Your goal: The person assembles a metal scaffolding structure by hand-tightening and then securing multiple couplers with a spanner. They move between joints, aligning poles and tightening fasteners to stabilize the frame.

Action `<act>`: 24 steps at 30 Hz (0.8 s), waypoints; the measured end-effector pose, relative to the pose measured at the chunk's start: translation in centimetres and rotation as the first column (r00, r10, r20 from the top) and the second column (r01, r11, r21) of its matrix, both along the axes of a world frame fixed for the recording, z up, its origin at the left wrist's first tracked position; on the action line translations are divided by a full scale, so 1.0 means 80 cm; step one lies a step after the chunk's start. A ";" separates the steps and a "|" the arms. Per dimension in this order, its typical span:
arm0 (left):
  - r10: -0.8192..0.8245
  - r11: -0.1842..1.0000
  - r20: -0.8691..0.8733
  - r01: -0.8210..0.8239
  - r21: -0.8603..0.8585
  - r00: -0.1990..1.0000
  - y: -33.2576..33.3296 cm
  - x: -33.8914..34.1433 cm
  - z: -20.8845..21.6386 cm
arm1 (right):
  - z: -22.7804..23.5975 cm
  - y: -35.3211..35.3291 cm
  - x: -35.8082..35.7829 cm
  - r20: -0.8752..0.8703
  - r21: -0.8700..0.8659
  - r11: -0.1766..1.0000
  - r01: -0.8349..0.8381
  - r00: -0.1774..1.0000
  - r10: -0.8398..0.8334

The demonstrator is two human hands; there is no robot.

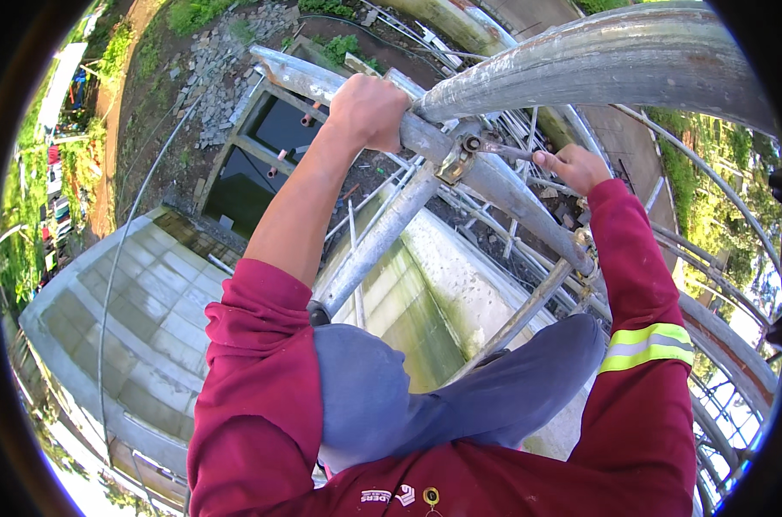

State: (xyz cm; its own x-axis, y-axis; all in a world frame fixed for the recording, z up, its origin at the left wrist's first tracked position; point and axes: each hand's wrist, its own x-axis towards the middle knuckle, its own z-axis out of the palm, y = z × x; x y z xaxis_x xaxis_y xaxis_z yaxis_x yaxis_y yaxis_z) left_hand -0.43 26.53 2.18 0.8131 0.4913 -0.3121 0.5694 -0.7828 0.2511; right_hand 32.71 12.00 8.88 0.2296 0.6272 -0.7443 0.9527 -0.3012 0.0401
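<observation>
High on a scaffold, my left hand [369, 110] is wrapped around a grey horizontal scaffold tube [503, 183]. Just right of it a metal coupler [456, 155] clamps that tube to an upright tube [375, 239]. A thin spanner [505, 152] sits on the coupler's nut, and my right hand [574, 167] grips its handle. Both arms wear red sleeves; the right one has a yellow reflective band [647, 346]. My legs in blue-grey trousers [460, 392] rest against the tubes.
A thick grey pipe [615, 62] curves overhead at upper right. Far below lie a pale flat roof [141, 310], a concrete wall [443, 293], a dark water pit [266, 155], rubble and more scaffold tubes [710, 284]. Trees edge the site.
</observation>
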 end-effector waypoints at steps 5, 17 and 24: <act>0.014 1.000 -0.006 -0.014 0.007 1.000 0.001 -0.005 -0.005 | -0.059 -0.157 -0.151 -0.212 0.147 0.634 0.760 0.650 -0.730; 0.022 0.999 0.002 -0.022 0.028 1.000 0.010 0.004 0.001 | -0.050 -0.161 -0.281 -0.600 -0.586 -0.030 0.810 -0.458 -0.656; 0.002 0.999 0.034 -0.004 0.046 0.999 0.005 -0.006 -0.015 | -0.006 -0.124 -0.096 -0.325 0.231 0.818 0.526 0.835 -0.445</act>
State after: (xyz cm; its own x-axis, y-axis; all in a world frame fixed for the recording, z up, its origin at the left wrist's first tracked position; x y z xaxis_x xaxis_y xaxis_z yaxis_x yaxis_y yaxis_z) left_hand -0.94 26.96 0.94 0.8214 0.5071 -0.2611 0.5635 -0.7921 0.2345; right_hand 25.04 2.12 8.44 0.4002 0.6821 -0.6120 0.6434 -0.6847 -0.3423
